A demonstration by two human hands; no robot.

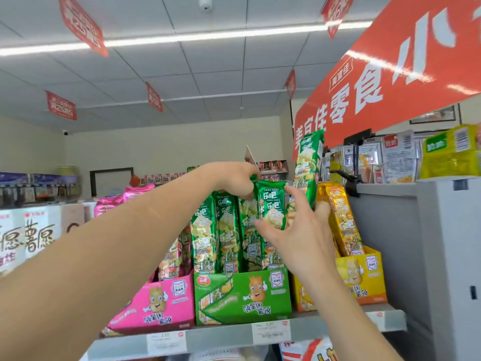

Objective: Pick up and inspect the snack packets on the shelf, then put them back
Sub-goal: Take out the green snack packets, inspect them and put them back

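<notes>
On the grey shelf (221, 332) at about chest height, three cardboard display boxes stand side by side: a pink box (161, 303) on the left, a green box (242, 295) in the middle and a yellow box (364, 272) on the right. The green box holds a row of long green packets (205, 230), standing upright and close together.

One raised green packet (272, 207) sits higher than its neighbours, near the right end of the row, with its lower part down among the others. The left hand (231, 178) reaches across from the left and comes down over the tops of the packets. Its fingers are curled, and the tips seem to pinch the top left corner of the raised packet. The right hand (302, 230) is in front of the same packet, with the palm turned towards it. Its fingers (294, 196) are straight and spread apart, and the thumb (263, 226) lies against the front of the packets lower down. It does not close around anything.

Just to the right, a tall green packet (308, 160) leans up above the row. Yellow packets (343, 217) fill the yellow box. A red banner (377, 82) with white characters hangs above on the right, and a grey cabinet (442, 243) stands beside the yellow box. Price labels (270, 332) are fixed on the near edge of the shelf. White bags (31, 238) stand at the far left.
</notes>
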